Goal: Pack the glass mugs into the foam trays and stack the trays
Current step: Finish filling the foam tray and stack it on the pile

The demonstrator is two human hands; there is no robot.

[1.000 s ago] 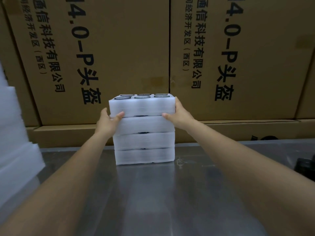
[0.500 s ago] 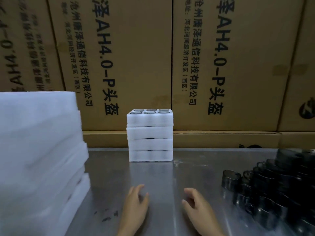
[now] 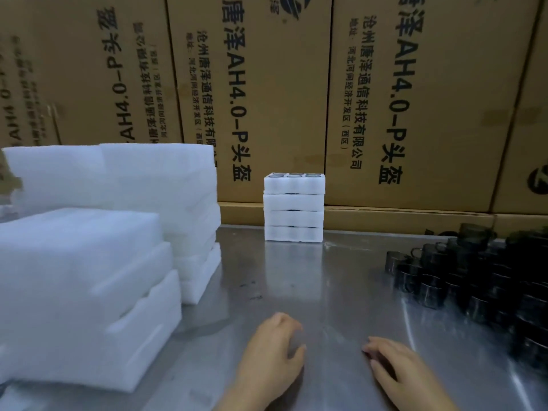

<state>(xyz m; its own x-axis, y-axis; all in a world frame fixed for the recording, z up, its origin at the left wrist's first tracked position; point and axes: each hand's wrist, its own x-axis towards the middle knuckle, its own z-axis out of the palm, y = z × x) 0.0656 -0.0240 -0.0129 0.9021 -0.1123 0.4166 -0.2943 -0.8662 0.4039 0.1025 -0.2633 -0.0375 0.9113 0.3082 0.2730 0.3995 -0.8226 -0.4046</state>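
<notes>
1. Cardboard cartons point(image 3: 267, 93) form a wall behind the work surface. Their faces carry large dark vertical print, "唐泽AH4.0-P头盔", with smaller lines beside it including "沧州唐泽通信科技有限公司"; part of a round logo shows at the top edge.
2. The metal table point(image 3: 320, 292) is shiny and runs from the cartons to the near edge, with a few dark specks near its middle.
3. Two piles of white foam trays point(image 3: 89, 277) fill the left side, the nearer pile lower, the farther one taller and blocking the lower print on the cartons behind it.
4. A cluster of dark glass mugs point(image 3: 480, 289) crowds the right side of the table, packed close together; their handles are hard to make out.
5. The packed stack point(image 3: 293, 207) is four foam trays high, standing at the back of the table close to the cartons; mug rims show in the top tray's pockets.
6. The left hand point(image 3: 274, 351) hangs just above the near table, fingers loosely curled, holding nothing.
7. The right hand point(image 3: 394, 366) lies low beside it, fingers loosely extended, empty.
</notes>
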